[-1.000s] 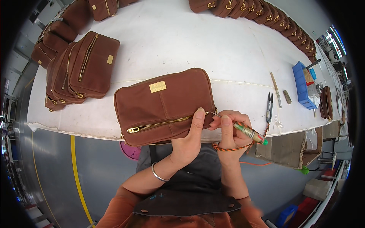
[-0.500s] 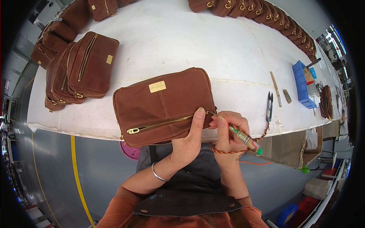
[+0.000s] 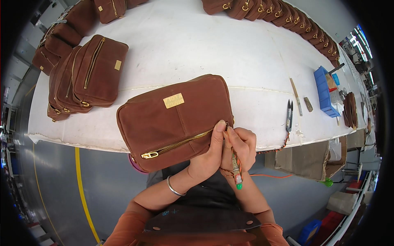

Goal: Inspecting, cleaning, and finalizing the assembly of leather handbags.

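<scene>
My left hand grips the lower right of a brown zip bag at the table's near edge, thumb pressed beside the end of its brass zipper. A gold plate sits above the zipper. My right hand is closed just right of that thumb, touching the bag's corner and holding a slim tool with a green end pointing down, an orange-black cord around it. The tool's other end is hidden by fingers.
Stacked bags stand left on the white table, a row at the back right. Black snips, two small sticks and a blue bin lie right; cardboard is below the table edge.
My right hand has turned and moved in toward my left thumb, so the tool's green end swung left and down. The bag shifted slightly left and down at its left side.
</scene>
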The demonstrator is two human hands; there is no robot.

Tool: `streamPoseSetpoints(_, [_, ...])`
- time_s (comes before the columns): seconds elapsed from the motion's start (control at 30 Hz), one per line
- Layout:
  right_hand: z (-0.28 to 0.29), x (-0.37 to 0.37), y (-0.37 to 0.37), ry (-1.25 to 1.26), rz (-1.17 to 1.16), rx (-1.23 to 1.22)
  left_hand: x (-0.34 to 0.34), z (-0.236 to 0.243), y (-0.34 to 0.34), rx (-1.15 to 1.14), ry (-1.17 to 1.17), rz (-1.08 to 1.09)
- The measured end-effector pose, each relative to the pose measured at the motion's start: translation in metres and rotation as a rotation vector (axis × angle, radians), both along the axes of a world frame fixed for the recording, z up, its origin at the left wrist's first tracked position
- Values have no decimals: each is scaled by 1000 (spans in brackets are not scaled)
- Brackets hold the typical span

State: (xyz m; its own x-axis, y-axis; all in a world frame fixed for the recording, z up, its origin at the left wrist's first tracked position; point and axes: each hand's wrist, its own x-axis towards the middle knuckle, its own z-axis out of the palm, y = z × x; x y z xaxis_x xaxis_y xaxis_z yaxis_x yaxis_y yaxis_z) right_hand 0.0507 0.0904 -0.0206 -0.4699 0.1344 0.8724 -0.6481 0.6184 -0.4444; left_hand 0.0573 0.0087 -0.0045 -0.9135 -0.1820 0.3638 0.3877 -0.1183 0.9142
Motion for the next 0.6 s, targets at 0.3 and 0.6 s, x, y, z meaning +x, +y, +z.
streamPoseSetpoints(0.3, [19,18,3,-79,77,-11,-1,3,0,100,-128,77])
streamPoseSetpoints(0.6, [19,14,6,-263,92,-260,-2,4,0,183,-125,64])
